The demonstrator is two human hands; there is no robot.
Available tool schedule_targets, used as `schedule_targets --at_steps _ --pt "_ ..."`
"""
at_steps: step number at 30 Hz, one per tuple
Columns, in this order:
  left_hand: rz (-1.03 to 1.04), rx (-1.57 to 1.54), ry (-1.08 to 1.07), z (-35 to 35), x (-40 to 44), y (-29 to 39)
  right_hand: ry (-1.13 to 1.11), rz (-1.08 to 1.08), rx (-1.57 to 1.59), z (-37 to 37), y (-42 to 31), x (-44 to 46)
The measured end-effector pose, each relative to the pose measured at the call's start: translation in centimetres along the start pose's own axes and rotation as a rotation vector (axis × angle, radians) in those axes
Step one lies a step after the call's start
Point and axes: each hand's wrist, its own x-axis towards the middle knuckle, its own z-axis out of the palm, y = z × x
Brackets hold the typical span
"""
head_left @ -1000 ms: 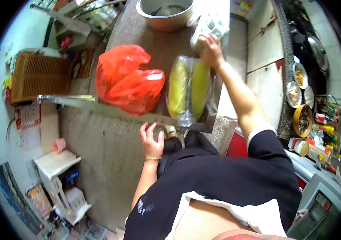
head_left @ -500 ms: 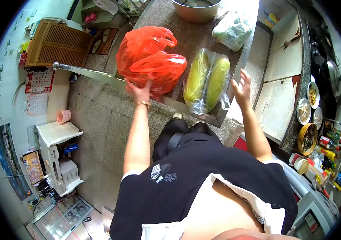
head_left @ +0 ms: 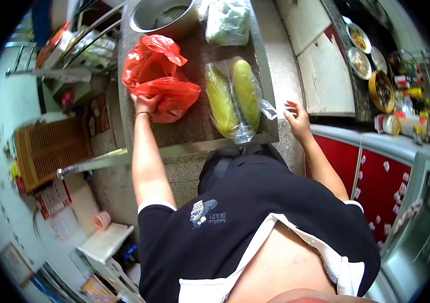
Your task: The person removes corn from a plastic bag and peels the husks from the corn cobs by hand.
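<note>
A bulging red plastic bag (head_left: pixel 162 83) stands on the table, its contents hidden. At the bag's near left side, my left hand (head_left: pixel 146 104) grips it, with the fingertips partly covered by the film. To the right of it lie two ears of corn (head_left: pixel 248 91) in green husks, inside a clear plastic bag whose knotted end points right. My right hand (head_left: pixel 298 120) is in the air beyond the table's right edge, near that clear bag but apart from it. Its fingers are loosely bent and apart, holding nothing.
A large metal pot (head_left: pixel 174 22) and a clear bag of pale green contents (head_left: pixel 227 22) stand at the table's far end. The table's metal edge (head_left: pixel 210 145) runs before me. Plates of food (head_left: pixel 359 38) and bottles stand on the right counter. A metal rail (head_left: pixel 91 162) juts left.
My view has turned, and I am closer to the table. The red bag now sits farther in from the near edge, with my left hand still at it. My right hand remains off the table's right side.
</note>
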Motion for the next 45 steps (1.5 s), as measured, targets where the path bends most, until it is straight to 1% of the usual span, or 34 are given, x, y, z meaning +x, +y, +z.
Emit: schedule_targets --at_steps 1,3,4,5,6,7,8,10,12,13,14,16,18,20,21,22,23,24,25,27,28,30,32,34,35,36,38,39,40,42,43,45 --pt "-0.018 0.008 -0.039 0.6 2.8 -3.8 0.003 0.015 0.008 1.3 -1.1 0.0" --pt "0.009 -0.113 -0.297 -0.3 5.4 -4.1 -0.002 0.031 0.030 4.2 -2.9 0.1" --pt "-0.005 -0.158 -0.329 -1.7 5.1 -2.3 -0.012 0.030 0.043 5.5 -3.5 0.3" --pt "-0.020 -0.202 -0.360 -3.1 4.6 -0.2 0.010 0.015 -0.012 6.8 -3.6 0.5" --pt "0.105 -0.102 -0.233 -4.0 4.0 0.3 0.029 -0.002 -0.065 8.0 -3.2 0.8" --pt "0.214 0.013 -0.091 -4.9 3.3 0.8 0.039 0.054 -0.153 9.1 -2.2 1.3" --pt "0.220 0.353 0.150 -6.2 0.1 6.5 0.051 0.060 -0.155 9.8 -2.4 1.6" --pt "0.471 0.265 0.270 -6.3 -3.5 8.1 0.089 0.118 -0.426 11.3 -3.7 2.0" --pt "0.244 -0.336 -0.133 -4.9 -8.3 11.8 -0.044 0.309 -0.331 11.1 -5.1 3.1" --pt "0.447 -0.323 -0.196 -3.4 -9.8 12.4 -0.061 0.280 -0.313 11.3 -4.5 3.4" --pt "0.195 -0.460 -0.442 -1.7 -11.6 12.3 -0.078 0.250 -0.296 11.4 -4.0 3.5" --pt "0.040 -0.567 -0.691 2.8 -13.9 10.0 -0.074 0.270 -0.310 11.4 -5.6 3.0" --pt "0.182 -0.404 -0.700 4.1 -14.8 9.9 -0.064 0.294 -0.325 11.3 -5.5 2.5" --pt "0.198 -0.385 -0.736 4.2 -15.0 10.1 0.032 0.390 -0.197 10.6 -2.5 1.8" --pt "0.187 -0.397 -0.742 4.4 -15.0 10.0 0.041 0.349 -0.015 10.3 -2.9 1.2" --pt "0.174 -0.407 -0.746 4.4 -15.1 10.0 -0.006 0.431 -0.034 9.0 -3.4 0.6" --pt "0.167 -0.399 -0.755 4.5 -15.0 10.0 -0.044 0.447 0.006 8.3 -3.8 0.2" --pt "0.169 -0.401 -0.756 4.5 -14.9 10.1 -0.083 0.459 0.048 7.7 -4.1 -0.1" --pt "0.219 -0.386 -0.723 4.6 -14.9 10.2 -0.081 0.458 0.047 7.3 -4.3 -0.2" --pt "0.304 -0.351 -0.659 4.2 -14.8 10.9 -0.229 0.445 0.000 6.6 -4.5 -0.6" --pt "0.299 -0.348 -0.661 3.9 -15.0 11.6 -0.233 0.450 0.002 6.4 -4.7 -0.8" --pt "0.576 -0.117 -0.436 3.2 -15.5 13.1 -0.315 0.453 -0.057 6.2 -5.1 -1.0" --pt "0.686 -0.092 -0.462 3.2 -16.4 14.5 -0.325 0.469 0.013 6.3 -7.3 -1.4" --pt "0.783 -0.026 -0.464 3.1 -17.4 16.1 -0.221 0.387 0.463 6.6 -8.7 -1.5" --pt "0.834 0.016 -0.454 3.3 -17.9 16.6 -0.219 0.386 0.566 6.4 -9.9 -1.5" --pt "0.832 0.019 -0.454 3.5 -18.1 16.8 -0.222 0.387 0.567 6.4 -9.7 -1.2" --pt "0.819 0.152 -0.495 4.0 -18.5 16.9 -0.140 0.300 0.450 6.3 -9.0 -0.6" --pt "0.877 0.132 -0.435 4.4 -18.6 16.8 -0.133 0.271 0.362 5.7 -7.2 -0.3" --pt "0.874 0.138 -0.441 4.8 -18.9 16.4 -0.135 0.275 0.368 5.4 -5.4 -0.4" --pt "0.827 0.190 -0.429 5.4 -19.1 15.8 0.000 0.189 0.055 4.7 -3.2 -0.8" --pt "0.843 0.158 -0.388 5.7 -19.0 15.5 -0.010 0.206 -0.119 4.0 -2.7 -1.3" --pt "0.815 0.163 -0.386 5.9 -19.2 15.5 -0.096 0.177 -0.298 3.9 -2.2 -2.2"
